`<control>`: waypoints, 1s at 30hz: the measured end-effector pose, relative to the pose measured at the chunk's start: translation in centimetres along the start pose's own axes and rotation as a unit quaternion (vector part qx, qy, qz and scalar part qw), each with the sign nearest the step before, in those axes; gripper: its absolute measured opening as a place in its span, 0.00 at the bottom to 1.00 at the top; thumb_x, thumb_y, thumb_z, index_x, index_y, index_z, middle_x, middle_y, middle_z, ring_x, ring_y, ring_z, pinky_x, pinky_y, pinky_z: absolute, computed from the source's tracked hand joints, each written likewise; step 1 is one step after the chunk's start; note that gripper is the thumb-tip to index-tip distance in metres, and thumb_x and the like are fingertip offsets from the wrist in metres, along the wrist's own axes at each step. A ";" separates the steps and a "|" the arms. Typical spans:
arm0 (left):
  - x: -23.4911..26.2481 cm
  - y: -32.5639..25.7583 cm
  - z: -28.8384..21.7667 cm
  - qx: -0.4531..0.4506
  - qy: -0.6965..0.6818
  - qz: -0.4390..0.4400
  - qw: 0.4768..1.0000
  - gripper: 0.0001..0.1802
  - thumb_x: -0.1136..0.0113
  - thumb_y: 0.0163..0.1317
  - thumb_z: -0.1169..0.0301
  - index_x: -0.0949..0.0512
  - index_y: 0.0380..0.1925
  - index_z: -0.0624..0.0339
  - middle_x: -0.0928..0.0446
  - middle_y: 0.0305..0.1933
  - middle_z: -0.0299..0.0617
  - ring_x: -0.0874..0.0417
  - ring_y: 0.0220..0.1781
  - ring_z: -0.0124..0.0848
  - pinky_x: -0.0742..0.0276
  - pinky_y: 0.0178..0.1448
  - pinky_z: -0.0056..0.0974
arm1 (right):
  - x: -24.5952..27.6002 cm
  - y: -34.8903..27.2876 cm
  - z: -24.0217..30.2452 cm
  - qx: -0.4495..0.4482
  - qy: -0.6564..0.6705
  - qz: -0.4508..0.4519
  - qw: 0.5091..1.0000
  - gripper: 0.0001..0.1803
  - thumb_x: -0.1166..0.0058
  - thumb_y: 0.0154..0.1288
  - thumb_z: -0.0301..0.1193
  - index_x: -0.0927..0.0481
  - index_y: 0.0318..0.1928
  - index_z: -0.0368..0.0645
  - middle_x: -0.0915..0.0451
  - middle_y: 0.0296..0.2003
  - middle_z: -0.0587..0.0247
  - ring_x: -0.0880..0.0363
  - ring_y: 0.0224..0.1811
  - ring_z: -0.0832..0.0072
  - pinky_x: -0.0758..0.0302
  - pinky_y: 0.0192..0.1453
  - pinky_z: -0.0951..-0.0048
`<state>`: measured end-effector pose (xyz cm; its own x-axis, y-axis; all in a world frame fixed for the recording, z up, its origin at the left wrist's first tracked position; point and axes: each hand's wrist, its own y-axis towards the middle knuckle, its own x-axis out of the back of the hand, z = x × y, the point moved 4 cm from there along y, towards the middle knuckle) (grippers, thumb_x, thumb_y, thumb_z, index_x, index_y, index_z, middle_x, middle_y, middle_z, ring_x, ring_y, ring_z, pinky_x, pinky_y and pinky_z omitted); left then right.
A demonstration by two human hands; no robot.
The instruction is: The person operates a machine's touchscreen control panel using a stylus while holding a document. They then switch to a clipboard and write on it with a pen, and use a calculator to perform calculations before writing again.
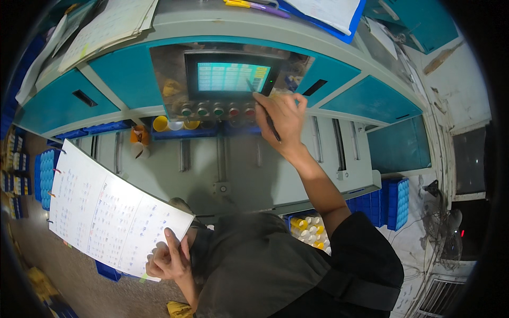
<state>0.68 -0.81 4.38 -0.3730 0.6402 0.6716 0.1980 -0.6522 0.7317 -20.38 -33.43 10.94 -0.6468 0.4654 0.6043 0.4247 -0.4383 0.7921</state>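
Observation:
My left hand (pixel 170 259) grips the lower right corner of a white ring-bound notebook (pixel 114 212), its index finger stretched over the page. Rows of handwriting in columns cover the open sheet, and rings show along its left edge. My right hand (pixel 283 119) is raised at a control panel's touch screen (pixel 228 77), fingers curled around a dark pen (pixel 272 126). The fingertips are at the screen's lower right edge; whether they touch it I cannot tell. Below the screen sits a row of green and red push buttons (pixel 218 112), close to my right hand.
The panel is set in a teal and grey machine (pixel 130 79). Under it, a blue tray holds yellow and white cups (pixel 160 123). More yellow and white pieces (pixel 313 231) fill a crate beside my body. A fan (pixel 442 228) stands at right. Papers (pixel 108 29) lie on top.

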 end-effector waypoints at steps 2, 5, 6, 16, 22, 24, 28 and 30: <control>0.1 -0.1 0.1 0.000 -0.001 0.005 1.000 0.27 0.29 0.61 0.42 0.10 0.55 0.42 0.34 0.28 0.31 0.34 0.37 0.34 0.34 0.50 0.42 | -0.7 0.7 0.9 0.018 0.018 0.010 1.000 0.17 0.33 0.60 0.27 0.15 0.51 0.45 0.18 0.34 0.70 0.22 0.40 0.70 0.38 0.55 0.57; 0.2 -0.1 0.0 0.001 0.004 0.003 1.000 0.25 0.34 0.66 0.41 0.10 0.53 0.42 0.32 0.29 0.30 0.32 0.39 0.34 0.33 0.52 0.43 | -2.1 1.9 2.5 0.059 0.023 0.022 0.998 0.17 0.32 0.62 0.30 0.15 0.52 0.46 0.16 0.37 0.71 0.23 0.45 0.71 0.36 0.57 0.56; 0.2 0.0 -0.1 0.000 0.007 -0.003 1.000 0.25 0.35 0.66 0.41 0.09 0.53 0.42 0.32 0.29 0.30 0.32 0.39 0.33 0.34 0.52 0.43 | -2.4 2.2 2.8 0.063 0.023 0.026 0.997 0.17 0.33 0.63 0.30 0.15 0.53 0.46 0.16 0.38 0.71 0.23 0.46 0.71 0.36 0.58 0.56; -0.1 0.2 0.1 -0.003 -0.009 -0.021 1.000 0.31 0.27 0.58 0.40 0.12 0.56 0.44 0.33 0.32 0.30 0.34 0.38 0.34 0.37 0.48 0.42 | -3.2 2.6 4.2 0.076 0.065 0.015 0.995 0.14 0.36 0.66 0.24 0.13 0.52 0.40 0.17 0.36 0.68 0.21 0.41 0.73 0.40 0.55 0.64; 0.0 0.5 0.2 0.036 0.002 -0.056 0.998 0.27 0.36 0.66 0.39 0.13 0.51 0.46 0.27 0.33 0.26 0.30 0.41 0.27 0.36 0.52 0.36 | -3.8 1.6 4.3 0.057 0.055 0.042 0.996 0.13 0.36 0.67 0.27 0.12 0.51 0.43 0.16 0.35 0.68 0.20 0.41 0.73 0.40 0.57 0.65; 0.1 0.4 0.2 0.039 0.001 -0.055 0.998 0.26 0.34 0.65 0.40 0.14 0.50 0.47 0.26 0.33 0.26 0.29 0.41 0.27 0.36 0.52 0.36 | -3.9 1.4 4.2 0.056 0.035 0.046 0.997 0.12 0.35 0.67 0.27 0.12 0.51 0.43 0.17 0.34 0.69 0.21 0.41 0.74 0.40 0.57 0.65; -0.1 -0.1 0.2 0.034 0.010 -0.055 0.998 0.33 0.30 0.56 0.34 0.15 0.48 0.47 0.25 0.35 0.26 0.30 0.40 0.29 0.36 0.53 0.40 | -3.6 1.2 3.9 0.054 0.039 0.047 0.997 0.13 0.37 0.68 0.27 0.12 0.52 0.43 0.17 0.34 0.67 0.21 0.41 0.73 0.41 0.58 0.64; -0.3 -0.5 0.2 0.028 0.012 -0.049 0.998 0.36 0.28 0.53 0.31 0.15 0.47 0.48 0.25 0.35 0.27 0.30 0.40 0.31 0.36 0.54 0.43 | -3.2 1.1 3.7 0.059 0.044 0.045 0.996 0.14 0.37 0.68 0.26 0.13 0.53 0.42 0.18 0.34 0.66 0.21 0.40 0.72 0.41 0.58 0.64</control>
<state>0.89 -0.57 3.83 -0.4146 0.6892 0.5943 0.2101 -0.5630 0.7993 -15.49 -32.58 10.14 -0.6536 0.3565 0.6676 0.5520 -0.3789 0.7428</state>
